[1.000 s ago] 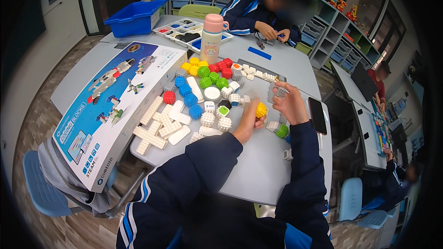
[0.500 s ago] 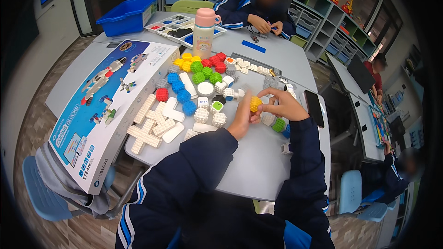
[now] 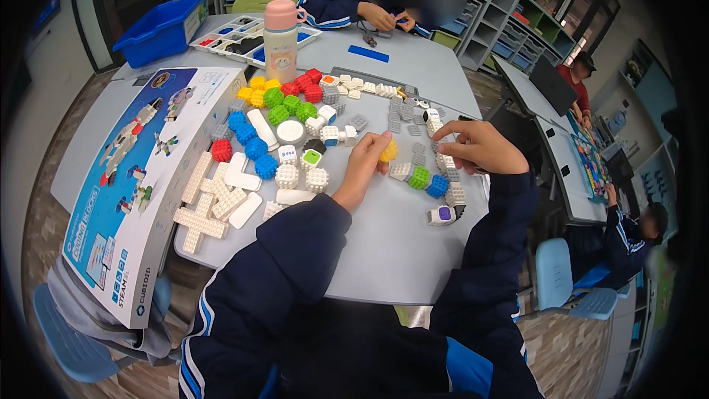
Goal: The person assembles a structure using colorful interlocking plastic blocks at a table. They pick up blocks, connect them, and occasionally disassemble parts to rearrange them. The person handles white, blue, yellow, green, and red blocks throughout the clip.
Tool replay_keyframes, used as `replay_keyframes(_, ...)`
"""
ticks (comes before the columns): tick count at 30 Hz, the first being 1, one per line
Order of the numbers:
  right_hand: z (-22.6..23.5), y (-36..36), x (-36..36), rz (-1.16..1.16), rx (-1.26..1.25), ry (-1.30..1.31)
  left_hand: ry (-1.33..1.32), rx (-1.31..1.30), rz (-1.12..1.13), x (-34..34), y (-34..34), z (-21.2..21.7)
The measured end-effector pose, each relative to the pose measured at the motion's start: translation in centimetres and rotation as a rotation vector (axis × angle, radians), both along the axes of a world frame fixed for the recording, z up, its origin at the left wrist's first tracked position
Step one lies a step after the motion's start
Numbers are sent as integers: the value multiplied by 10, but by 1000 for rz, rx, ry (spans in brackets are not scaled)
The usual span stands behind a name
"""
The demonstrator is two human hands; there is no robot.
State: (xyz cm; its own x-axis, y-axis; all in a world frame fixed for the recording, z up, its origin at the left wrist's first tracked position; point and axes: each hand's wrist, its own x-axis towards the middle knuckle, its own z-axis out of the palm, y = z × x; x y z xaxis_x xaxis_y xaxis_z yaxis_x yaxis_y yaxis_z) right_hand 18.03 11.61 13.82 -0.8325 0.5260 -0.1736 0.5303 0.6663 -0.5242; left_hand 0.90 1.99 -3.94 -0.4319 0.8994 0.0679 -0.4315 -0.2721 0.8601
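My left hand (image 3: 363, 170) is closed round a studded yellow block (image 3: 389, 151), held over the table between thumb and fingers. My right hand (image 3: 484, 148) is over the right side, thumb and index finger apart, with the fingertips beside a row of white blocks (image 3: 445, 164) that they partly cover. Below the fingers, a green block (image 3: 419, 177) and a blue block (image 3: 437, 186) sit in a line with a white block. Near that row's front end is a white block with a purple face (image 3: 442, 214). Small grey plates (image 3: 402, 111) lie beyond.
Left of my hands are loose blue blocks (image 3: 256, 149), white beams (image 3: 201, 227) and a round white piece (image 3: 290, 131). A bottle (image 3: 281, 48) stands behind them. A large box (image 3: 140, 177) lies at the left, with a blue bin (image 3: 162, 33) beyond. Another person sits across.
My right hand has let go of the yellow block and moved right to the row of white blocks. The yellow block stays in my left hand. The view has shifted a little.
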Motion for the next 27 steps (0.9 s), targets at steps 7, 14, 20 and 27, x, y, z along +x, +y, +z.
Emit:
replay_keyframes(7,-19,15,-10,71,8,126,89,160,28,2,-1,1)
replay_keyframes(14,-13,0,-12,7,-40,135,-61,258,-38,1,-4,9)
replay_keyframes(20,-9,-4,-13,36,-45,80,-139,333,-118,-5,-7,15)
replay_keyframes(27,-28,1,-28,167,35,196,-106,97,-209,1,-8,10)
